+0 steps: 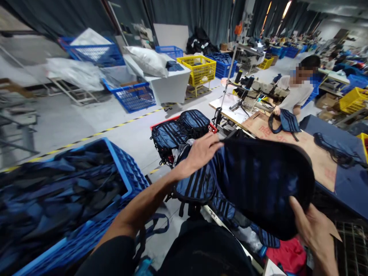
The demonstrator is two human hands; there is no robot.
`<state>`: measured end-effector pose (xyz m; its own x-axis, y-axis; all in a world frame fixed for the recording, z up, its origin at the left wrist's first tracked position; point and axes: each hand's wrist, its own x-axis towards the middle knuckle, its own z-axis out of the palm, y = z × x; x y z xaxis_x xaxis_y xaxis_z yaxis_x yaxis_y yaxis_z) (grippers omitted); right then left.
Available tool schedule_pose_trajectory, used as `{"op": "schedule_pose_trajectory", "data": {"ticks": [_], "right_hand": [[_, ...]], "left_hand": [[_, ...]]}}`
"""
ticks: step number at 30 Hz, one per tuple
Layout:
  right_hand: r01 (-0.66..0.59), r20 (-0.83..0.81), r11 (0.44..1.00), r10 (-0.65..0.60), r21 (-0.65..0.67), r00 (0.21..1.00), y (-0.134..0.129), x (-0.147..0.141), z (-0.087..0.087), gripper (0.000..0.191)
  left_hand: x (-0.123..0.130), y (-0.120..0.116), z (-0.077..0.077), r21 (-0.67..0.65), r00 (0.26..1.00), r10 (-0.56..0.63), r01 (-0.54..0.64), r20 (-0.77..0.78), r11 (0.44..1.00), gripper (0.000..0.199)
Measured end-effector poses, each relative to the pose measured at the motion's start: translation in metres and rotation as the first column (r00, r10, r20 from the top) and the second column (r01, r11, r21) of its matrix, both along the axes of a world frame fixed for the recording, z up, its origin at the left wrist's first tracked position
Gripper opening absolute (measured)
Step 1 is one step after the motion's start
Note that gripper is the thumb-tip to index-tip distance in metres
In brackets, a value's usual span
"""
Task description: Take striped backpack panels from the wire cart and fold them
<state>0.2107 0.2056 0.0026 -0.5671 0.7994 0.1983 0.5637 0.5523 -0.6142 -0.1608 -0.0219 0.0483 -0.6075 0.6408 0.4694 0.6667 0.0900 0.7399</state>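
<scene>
- In front of my chest, a dark blue and black bag hangs spread between my two hands, above a pile of striped bags.
- My left arm comes in from the lower left, its dark sleeve ending near the elbow; from there the forearm slants up and to the right.
- My left hand is turned back-up, fingers side by side and pointing to the right, the tips at the bag's upper left corner. From here I cannot tell whether they pinch the edge or only rest against it.
- My right hand rises from the lower right corner and is clamped on the bag's lower right edge: the thumb lies on the face I see, and the other fingers are mostly hidden.
- I have the hands well apart, the left one higher in my view, the right one lower.
- Left of my left forearm stands a blue crate full of dark blue cloth pieces; beyond the left hand, more bags fill a red crate.
- Below my right hand I see red cloth.
- Across the tabletop, a co-worker handles a small blue bag over a cardboard sheet.
</scene>
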Motion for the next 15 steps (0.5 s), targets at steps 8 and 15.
{"op": "schedule_pose_trajectory", "data": {"ticks": [8, 15], "right_hand": [[0.083, -0.416, 0.964, -0.184, -0.251, 0.89, -0.034, -0.123, -0.001, 0.06], [-0.036, -0.395, 0.893, -0.162, -0.449, 0.904, -0.033, -0.203, -0.081, 0.069]], "left_hand": [[-0.061, -0.049, 0.016, 0.048, 0.977, -0.035, 0.025, 0.212, 0.999, 0.056], [-0.049, -0.103, -0.094, -0.411, 0.869, 0.16, 0.054, 0.467, 0.91, 0.065]]}}
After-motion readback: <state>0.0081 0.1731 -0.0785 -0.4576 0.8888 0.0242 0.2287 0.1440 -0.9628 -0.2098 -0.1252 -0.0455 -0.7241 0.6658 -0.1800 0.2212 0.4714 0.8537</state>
